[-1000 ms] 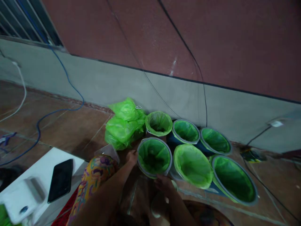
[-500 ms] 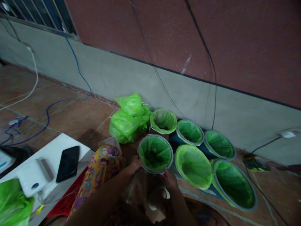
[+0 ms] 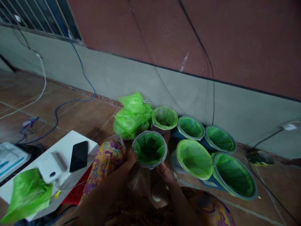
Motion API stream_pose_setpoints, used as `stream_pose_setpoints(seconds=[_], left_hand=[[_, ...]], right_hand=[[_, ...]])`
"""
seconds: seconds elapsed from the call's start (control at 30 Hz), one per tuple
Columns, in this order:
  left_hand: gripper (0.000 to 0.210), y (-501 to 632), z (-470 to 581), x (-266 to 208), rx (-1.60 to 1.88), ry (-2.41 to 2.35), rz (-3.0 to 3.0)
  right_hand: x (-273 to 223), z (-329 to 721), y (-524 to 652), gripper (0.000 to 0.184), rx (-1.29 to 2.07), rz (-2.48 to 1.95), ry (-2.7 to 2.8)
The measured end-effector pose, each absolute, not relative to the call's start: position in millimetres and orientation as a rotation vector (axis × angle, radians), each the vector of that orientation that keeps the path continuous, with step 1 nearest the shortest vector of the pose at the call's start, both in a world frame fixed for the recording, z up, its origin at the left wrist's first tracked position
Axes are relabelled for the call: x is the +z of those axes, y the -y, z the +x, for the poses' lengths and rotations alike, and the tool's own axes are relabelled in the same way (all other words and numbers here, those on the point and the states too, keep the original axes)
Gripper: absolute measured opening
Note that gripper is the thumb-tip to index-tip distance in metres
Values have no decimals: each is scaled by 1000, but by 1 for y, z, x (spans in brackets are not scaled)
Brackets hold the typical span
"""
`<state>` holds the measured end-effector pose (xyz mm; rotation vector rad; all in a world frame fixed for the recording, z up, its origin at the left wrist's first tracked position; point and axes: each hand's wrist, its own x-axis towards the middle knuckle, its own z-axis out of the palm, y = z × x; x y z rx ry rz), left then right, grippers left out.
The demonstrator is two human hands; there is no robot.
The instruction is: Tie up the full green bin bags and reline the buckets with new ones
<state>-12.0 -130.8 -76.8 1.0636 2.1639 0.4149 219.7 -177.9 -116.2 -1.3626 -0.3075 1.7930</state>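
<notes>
A trash bin point(image 3: 150, 165) with a grey rim ring and a green liner stands in front of me. My left hand point(image 3: 131, 157) is at its left side, fingers partly hidden by the bin. Against its right front side rests my right hand point(image 3: 166, 172), fingertips just below the rim. Close by on the right is a lined bin with no ring point(image 3: 194, 160), its green bag folded over the edge. Another such bin point(image 3: 164, 118) stands behind, beside several tied-up green plastic bags point(image 3: 131, 119).
More ringed bins point(image 3: 191, 128) line the wall, with a large one point(image 3: 235, 175) at the right. On the left, a white board point(image 3: 77, 136) carries a phone point(image 3: 79, 156), a white device point(image 3: 51, 166) and a green bag point(image 3: 28, 191). A blue cable point(image 3: 56, 113) crosses the floor.
The bin between my hands has shifted left, away from the ringless bin. My right hand has slid along its side, from pinching the rim to fingers against the wall.
</notes>
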Motion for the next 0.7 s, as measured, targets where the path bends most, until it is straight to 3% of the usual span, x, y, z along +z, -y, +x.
stream_pose_setpoints(seconds=[0.13,0.27,0.7], left_hand=[[46,149,9,-63,476,-2125,1370],[43,171,44,-62,433,-1666,1785],[37,191,20,-70,150,-1533,2041]], right_hand=[[-109,198,188,29,1852,-1331,392],[-106,185,188,24,1913,-1277,475],[-106,193,167,19,1801,-1214,189]])
